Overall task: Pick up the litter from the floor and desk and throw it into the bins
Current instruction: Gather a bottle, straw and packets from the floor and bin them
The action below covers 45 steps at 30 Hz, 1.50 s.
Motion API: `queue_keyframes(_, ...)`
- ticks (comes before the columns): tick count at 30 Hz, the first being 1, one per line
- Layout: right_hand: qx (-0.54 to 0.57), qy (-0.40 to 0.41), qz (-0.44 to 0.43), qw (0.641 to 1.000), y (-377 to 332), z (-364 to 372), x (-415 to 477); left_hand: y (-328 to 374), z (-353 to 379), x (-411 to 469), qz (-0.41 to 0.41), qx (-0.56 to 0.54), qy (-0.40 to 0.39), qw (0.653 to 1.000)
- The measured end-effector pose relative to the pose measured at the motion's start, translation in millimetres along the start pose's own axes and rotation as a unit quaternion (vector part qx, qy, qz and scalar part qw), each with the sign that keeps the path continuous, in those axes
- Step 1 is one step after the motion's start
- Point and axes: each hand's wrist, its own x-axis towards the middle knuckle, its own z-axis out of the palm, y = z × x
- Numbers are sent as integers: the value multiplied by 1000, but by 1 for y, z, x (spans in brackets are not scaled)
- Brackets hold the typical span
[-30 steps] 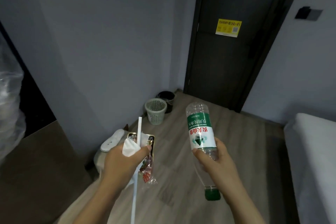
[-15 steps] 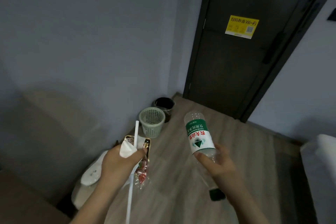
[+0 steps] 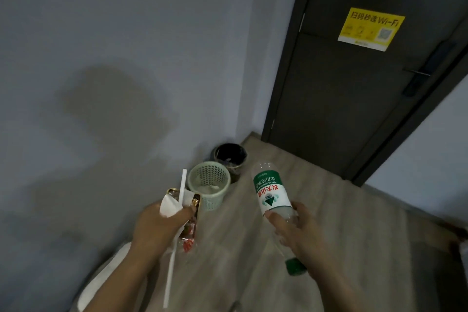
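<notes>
Now the person is looking down at a wood floor (image 3: 329, 210), both hands up in front and both loaded. The left hand (image 3: 162, 228) is gripping a bundle of litter, fingers and thumb curled tight round it. A white tissue (image 3: 168, 206) is bunching out at the top of the fist. A white straw (image 3: 182, 185) is poking straight up past the thumb and trailing down below the wrist. A gold-edged wrapper (image 3: 197, 201) is showing just right of the straw, and a clear wrapper (image 3: 188, 235) with red print is hanging under the fingers.

The right hand (image 3: 296, 233) is wrapping round a clear plastic bottle (image 3: 272, 195), thumb on the near side, fingers curled behind and clamped on the narrow end. It is holding the bottle upside down and tilted, with the green cap (image 3: 295, 266) pointing down toward the person and the base pointing up and away.

Ahead, two bins are standing on the floor against the grey wall. One is a green bin (image 3: 209, 185) of mesh with something pale lying inside. A black bin (image 3: 230, 157) is sitting just behind it, in the corner beside the dark door (image 3: 354, 109). Both loads are hanging in the air short of the bins, the bundle just left of the green bin and the bottle to its right. A yellow sticker (image 3: 371, 29) is showing on the door.
</notes>
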Motion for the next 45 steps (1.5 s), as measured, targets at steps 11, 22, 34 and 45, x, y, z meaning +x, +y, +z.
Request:
queue_keyframes(11, -50, -41, 3, 998, -60, -16, 195, 40, 84, 164, -27, 43, 0, 999)
queue_keyframes(22, -123, -47, 67, 989, -101, 42, 397, 17, 141, 403, -97, 133, -29, 986)
queue_keyframes(34, -155, -85, 107, 979, -129, 101, 570, -5, 198, 570, -177, 268, -80, 944)
queue_keyframes(45, -230, -147, 133, 953, -78, 125, 696, -83, 270, 674, -292, 272, -94, 912)
